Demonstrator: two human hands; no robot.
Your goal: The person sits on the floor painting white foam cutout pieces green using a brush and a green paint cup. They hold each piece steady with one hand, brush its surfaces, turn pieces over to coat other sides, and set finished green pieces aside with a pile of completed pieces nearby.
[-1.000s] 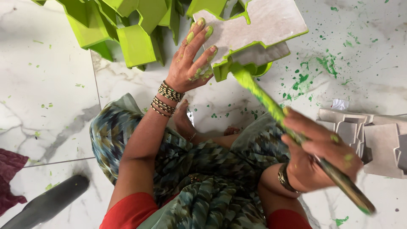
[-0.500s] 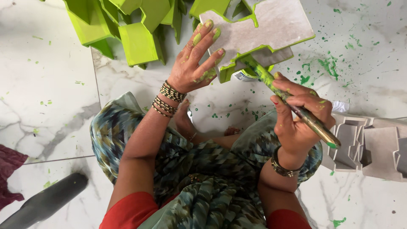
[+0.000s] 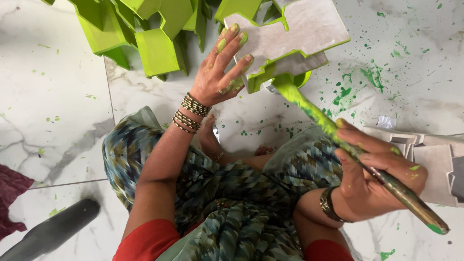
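I see a pile of green-painted pieces (image 3: pixel 145 34) at top left, unpainted grey pieces (image 3: pixel 430 164) at right, a maroon cloth (image 3: pixel 12 198) at left edge, a dark grey object (image 3: pixel 53 232) bottom left, and a green-spattered white marble floor (image 3: pixel 48 96).

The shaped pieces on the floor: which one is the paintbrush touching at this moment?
The grey piece with green-painted edges, held under the left hand. The paintbrush tip meets its lower edge; the fully green pieces and the unpainted grey ones lie apart.
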